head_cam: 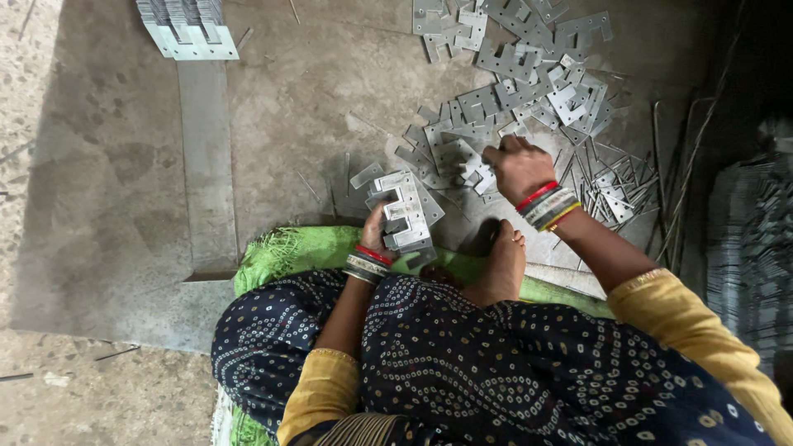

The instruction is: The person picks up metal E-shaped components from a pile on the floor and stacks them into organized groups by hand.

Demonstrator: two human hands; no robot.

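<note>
Left hand (377, 233) clasps a stack of E-shaped plates (403, 211), long axis near-to-far | right hand (516, 168) curled, fingertips on loose plates (462, 161) just right of the stack | big pile (529, 74) farther off

A tidy stack of metal plates (188, 31) lies at the top left of the grey metal sheet (107, 190); a long flat strip (206, 165) runs down from it; thin metal slivers (615, 186) are heaped at the right; a green mat (289, 252) covers the near floor; a dark bundle of plates (752, 248) sits at the far right.
</note>
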